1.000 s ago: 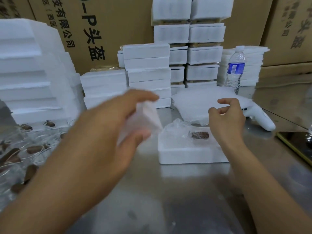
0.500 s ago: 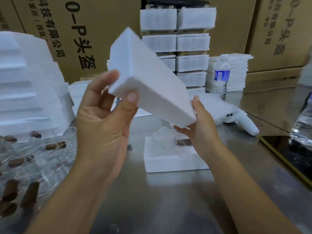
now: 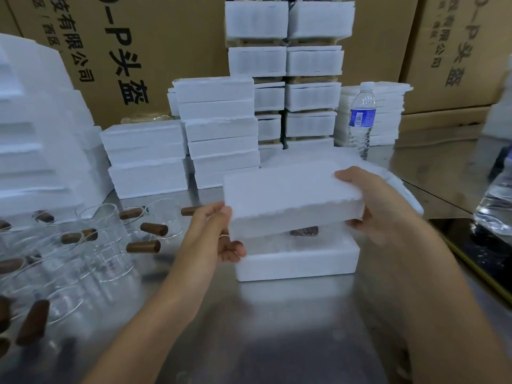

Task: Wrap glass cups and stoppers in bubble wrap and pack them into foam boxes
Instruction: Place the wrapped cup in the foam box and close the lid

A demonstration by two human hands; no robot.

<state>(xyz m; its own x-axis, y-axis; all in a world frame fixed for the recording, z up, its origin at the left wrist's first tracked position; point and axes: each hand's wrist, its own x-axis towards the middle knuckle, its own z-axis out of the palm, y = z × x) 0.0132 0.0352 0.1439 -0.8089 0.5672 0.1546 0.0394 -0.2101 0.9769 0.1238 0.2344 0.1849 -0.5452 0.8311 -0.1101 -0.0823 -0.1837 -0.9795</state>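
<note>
A white foam lid (image 3: 288, 195) hovers tilted just over the open foam box (image 3: 297, 263) on the steel table. My left hand (image 3: 213, 234) grips the lid's left end and my right hand (image 3: 368, 198) grips its right end. Through the gap under the lid I see bubble wrap and a brown stopper (image 3: 303, 231) lying inside the box. Clear glass cups (image 3: 110, 245) and loose brown stoppers (image 3: 143, 246) lie scattered on the table to the left.
Stacks of closed foam boxes (image 3: 221, 128) stand behind, with foam pieces (image 3: 36, 139) at far left and cardboard cartons (image 3: 138, 51) at the back. A water bottle (image 3: 360, 117) stands back right, another bottle (image 3: 496, 200) at the right edge.
The lid has come down from a raised, steeply tilted pose to nearly flat right above the box. Both hands moved down with it, now at its two ends.
</note>
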